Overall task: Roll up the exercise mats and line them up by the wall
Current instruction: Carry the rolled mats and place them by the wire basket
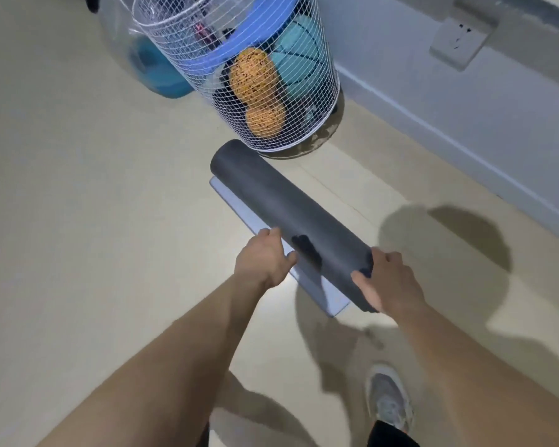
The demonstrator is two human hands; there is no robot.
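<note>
The grey mat (281,201) lies on the floor in front of me, nearly all rolled, with a pale strip of its tail (310,285) flat beneath the left side. Its long axis runs from my hands away toward the wire basket (181,59), roughly along the wall (465,101), which stands off to my right across bare floor. So the coming push goes rightward, I judge. Both arms reach forward and down. My left hand (262,262) curls onto the roll's left flank, thumb by the tail; my right hand (391,279) clasps the near end, thumb on the end face. It is the nearer one to the wall.
</note>
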